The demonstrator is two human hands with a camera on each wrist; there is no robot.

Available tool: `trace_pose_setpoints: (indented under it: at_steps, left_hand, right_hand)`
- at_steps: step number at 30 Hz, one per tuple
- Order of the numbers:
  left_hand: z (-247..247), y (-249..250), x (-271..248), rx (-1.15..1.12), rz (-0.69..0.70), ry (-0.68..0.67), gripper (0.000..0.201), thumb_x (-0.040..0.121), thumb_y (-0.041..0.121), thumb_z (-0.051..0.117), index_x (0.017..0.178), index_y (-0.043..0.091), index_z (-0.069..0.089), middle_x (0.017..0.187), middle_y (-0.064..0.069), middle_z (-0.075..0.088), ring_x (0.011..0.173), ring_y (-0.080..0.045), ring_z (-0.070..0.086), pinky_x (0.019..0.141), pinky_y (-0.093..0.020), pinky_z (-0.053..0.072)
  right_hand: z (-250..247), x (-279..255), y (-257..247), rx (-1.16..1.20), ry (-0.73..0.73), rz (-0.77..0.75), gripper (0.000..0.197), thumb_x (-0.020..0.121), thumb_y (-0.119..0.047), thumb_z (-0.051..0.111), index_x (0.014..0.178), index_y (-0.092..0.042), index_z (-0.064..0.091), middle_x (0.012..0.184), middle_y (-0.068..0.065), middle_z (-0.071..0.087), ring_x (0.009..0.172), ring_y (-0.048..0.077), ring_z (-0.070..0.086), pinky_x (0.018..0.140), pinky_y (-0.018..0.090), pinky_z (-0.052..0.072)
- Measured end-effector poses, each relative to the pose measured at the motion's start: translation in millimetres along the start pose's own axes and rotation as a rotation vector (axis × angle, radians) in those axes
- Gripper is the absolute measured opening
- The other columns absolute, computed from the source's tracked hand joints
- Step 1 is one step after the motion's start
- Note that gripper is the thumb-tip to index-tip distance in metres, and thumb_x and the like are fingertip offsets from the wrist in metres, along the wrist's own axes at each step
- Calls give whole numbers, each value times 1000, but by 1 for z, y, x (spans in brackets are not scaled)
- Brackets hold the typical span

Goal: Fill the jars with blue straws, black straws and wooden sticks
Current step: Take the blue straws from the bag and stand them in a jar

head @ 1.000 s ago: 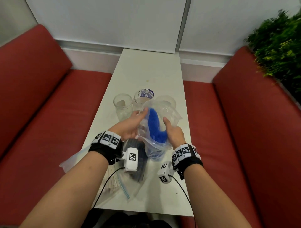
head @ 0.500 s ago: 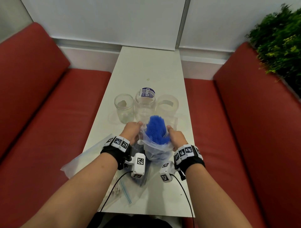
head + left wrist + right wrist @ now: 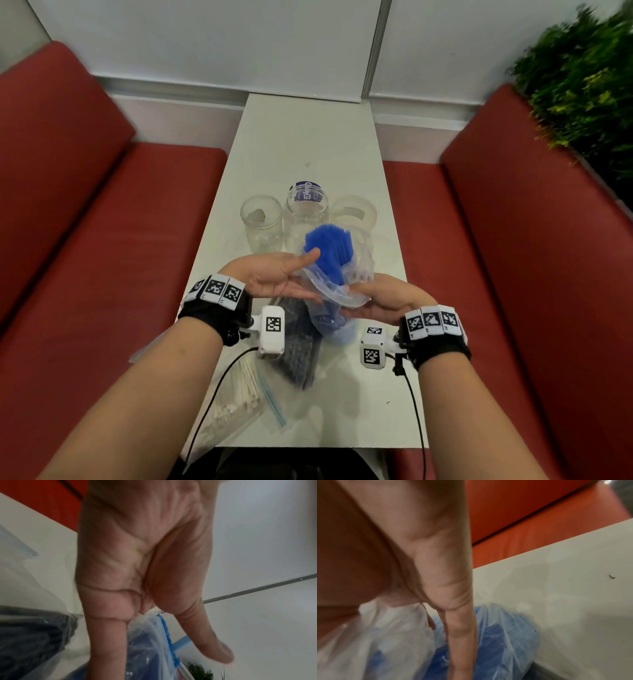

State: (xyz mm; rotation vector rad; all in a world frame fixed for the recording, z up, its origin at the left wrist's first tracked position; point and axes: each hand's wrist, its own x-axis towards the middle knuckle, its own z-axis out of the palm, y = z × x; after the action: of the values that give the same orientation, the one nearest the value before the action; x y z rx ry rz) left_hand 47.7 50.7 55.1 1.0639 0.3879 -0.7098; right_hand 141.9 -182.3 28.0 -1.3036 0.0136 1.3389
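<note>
Blue straws (image 3: 329,247) stand between both flat, straight-fingered hands.

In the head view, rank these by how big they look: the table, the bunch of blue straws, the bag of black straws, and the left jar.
1. Table, by far.
2. Bag of black straws, though partly hidden and nearer the camera.
3. Left jar and blue straws: too alike to rank, and the straws are partly hidden in their bag.

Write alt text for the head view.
Two hands, left hand and right hand, press a clear bag of blue straws between them above a white table, before three empty jars. Red benches flank the table.
</note>
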Motion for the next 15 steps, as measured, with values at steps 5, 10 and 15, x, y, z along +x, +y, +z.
trace_pose_setpoints:
  at_steps: [5,10,15]
  left_hand:
    - [5,-11,7,35,129,-43,49,85,-6,69,131,6,56,130,-20,63,122,-32,61,91,-32,56]
    - [16,-17,14,10,152,118,79,76,-29,53,139,18,44,128,-16,64,113,-33,66,85,-41,59]
    - [32,-13,12,18,89,83,63,81,-14,53,133,21,46,131,-20,61,112,-43,64,84,-53,56]
  right_hand:
    - [3,-6,3,-80,-244,-96,51,85,12,67,134,-3,61,133,24,63,118,31,65,100,39,55]
    - [7,-14,4,-94,-242,-160,65,85,6,73,145,-6,50,140,19,60,130,32,59,103,38,53]
    - [14,-18,-5,-140,-155,-227,63,87,8,69,145,-6,49,139,21,61,130,37,58,110,50,47]
